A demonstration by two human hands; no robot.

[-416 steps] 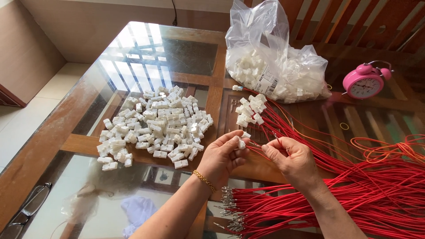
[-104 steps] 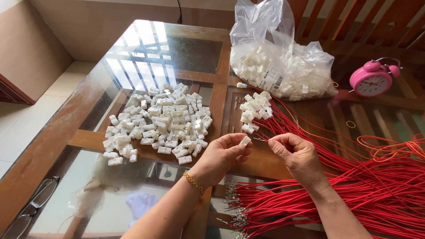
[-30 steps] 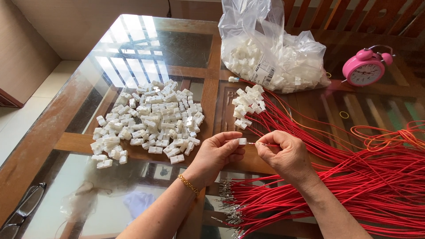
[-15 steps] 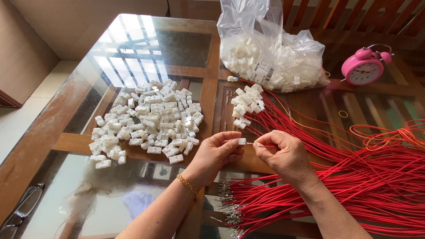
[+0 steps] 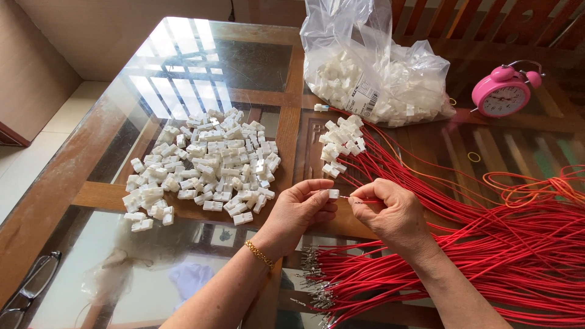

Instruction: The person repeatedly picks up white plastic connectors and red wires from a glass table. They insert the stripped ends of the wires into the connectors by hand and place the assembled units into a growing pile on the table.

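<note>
White connector (image 5: 333, 194) is pinched in the left hand (image 5: 298, 210), while a red wire (image 5: 364, 200) is pinched by the right hand (image 5: 390, 210). Since half a second ago its metal tip has been brought closer, nearly touching the connector. A heap of loose connectors (image 5: 204, 164) is seen further left.

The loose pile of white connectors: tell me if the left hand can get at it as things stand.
Probably yes. The pile of white connectors lies open on the glass table just beyond the left hand, nothing between them, though its fingers already pinch one white connector.
</note>
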